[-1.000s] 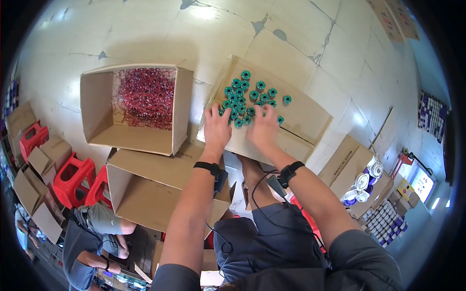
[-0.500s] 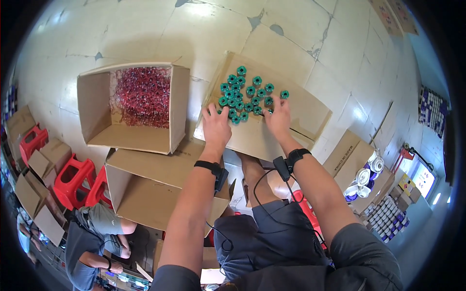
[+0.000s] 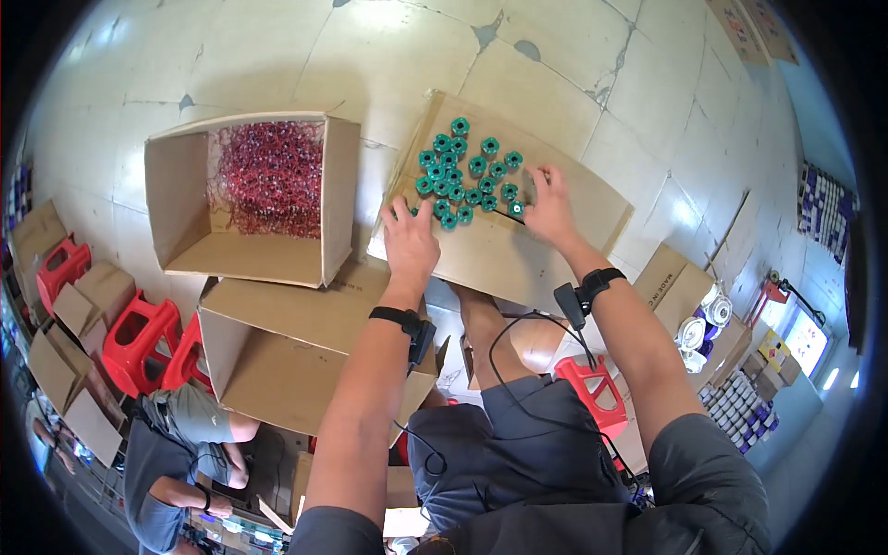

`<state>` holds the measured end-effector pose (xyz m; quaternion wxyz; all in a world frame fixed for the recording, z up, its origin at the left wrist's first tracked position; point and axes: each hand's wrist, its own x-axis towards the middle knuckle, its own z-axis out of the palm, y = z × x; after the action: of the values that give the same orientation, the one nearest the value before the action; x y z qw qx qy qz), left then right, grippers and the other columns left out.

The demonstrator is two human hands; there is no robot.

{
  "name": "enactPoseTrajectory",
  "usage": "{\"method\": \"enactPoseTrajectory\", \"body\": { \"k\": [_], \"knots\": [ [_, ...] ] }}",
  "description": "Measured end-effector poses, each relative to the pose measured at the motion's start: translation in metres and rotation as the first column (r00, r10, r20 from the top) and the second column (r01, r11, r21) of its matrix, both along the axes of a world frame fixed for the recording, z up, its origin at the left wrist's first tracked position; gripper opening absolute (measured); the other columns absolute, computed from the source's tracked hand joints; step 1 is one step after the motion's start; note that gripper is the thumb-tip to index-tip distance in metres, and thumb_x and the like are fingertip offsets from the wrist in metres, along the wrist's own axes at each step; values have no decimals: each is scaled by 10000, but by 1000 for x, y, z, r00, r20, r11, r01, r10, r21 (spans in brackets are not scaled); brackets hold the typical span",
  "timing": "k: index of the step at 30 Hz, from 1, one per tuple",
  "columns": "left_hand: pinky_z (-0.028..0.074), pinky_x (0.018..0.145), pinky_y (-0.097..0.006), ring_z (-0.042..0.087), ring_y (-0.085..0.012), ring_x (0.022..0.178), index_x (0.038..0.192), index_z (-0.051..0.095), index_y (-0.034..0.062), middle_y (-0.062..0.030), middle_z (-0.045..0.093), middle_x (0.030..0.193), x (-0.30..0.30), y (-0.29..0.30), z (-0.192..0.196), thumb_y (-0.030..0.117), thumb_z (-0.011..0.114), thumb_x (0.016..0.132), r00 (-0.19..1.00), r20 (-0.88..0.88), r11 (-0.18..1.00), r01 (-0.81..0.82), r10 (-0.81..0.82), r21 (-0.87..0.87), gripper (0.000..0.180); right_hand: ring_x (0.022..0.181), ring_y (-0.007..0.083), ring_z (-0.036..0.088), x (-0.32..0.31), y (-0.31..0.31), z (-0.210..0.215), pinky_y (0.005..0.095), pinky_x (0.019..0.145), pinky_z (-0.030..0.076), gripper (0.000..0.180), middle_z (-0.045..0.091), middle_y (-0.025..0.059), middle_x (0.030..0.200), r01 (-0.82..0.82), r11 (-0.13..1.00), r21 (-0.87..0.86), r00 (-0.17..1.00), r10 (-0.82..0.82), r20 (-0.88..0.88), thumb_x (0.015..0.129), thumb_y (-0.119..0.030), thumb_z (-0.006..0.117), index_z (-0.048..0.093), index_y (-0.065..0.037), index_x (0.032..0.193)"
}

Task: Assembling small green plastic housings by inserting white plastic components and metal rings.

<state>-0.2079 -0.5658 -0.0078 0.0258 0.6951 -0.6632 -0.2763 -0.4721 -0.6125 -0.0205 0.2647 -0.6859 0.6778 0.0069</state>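
Many small green spools [image 3: 453, 176] with dark centre holes stand in a loose cluster on a flat cardboard box [image 3: 481, 254]. At the cluster's near left edge, my left hand [image 3: 410, 245] rests with its fingers apart; a bit of green shows between thumb and fingers. My right hand [image 3: 552, 208] is at the cluster's right side, fingers spread and bent. Close to its thumb stands one spool [image 3: 516, 209] with a lighter centre. Whatever lies beneath the right palm is hidden.
An open carton [image 3: 340, 203] of tangled red strands lies to the left, above another open carton [image 3: 277, 365]. Red stools [image 3: 141, 344] and a seated person [image 3: 162, 476] are at lower left. Another red stool [image 3: 597, 398] and white-and-purple rolls [image 3: 689, 333] are at right.
My right hand has moved right, off the near right spools. The lone spool at the far right is no longer visible. My left hand has barely moved.
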Motion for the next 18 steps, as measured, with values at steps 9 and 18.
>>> {"method": "enactPoseTrajectory", "body": {
  "k": [9,18],
  "knots": [
    [429,984,-457,397,-436,1163,1117,588,103,-213,442,1212,2,3,2,22,702,653,999,-5,998,-36,36,53,484,1191,410,458,22,26,2,468,962,471,678,409,209,1294,4,999,40,999,-5,44,721,-149,747,478,-197,1341],
    [495,906,-478,414,-444,1152,1055,567,100,-209,426,1202,-3,7,4,17,697,681,999,13,999,-53,53,-1,404,1118,397,487,48,27,-8,475,904,490,429,440,176,1225,97,995,-31,994,-98,-44,801,-143,689,572,-181,1211]
  ]
}}
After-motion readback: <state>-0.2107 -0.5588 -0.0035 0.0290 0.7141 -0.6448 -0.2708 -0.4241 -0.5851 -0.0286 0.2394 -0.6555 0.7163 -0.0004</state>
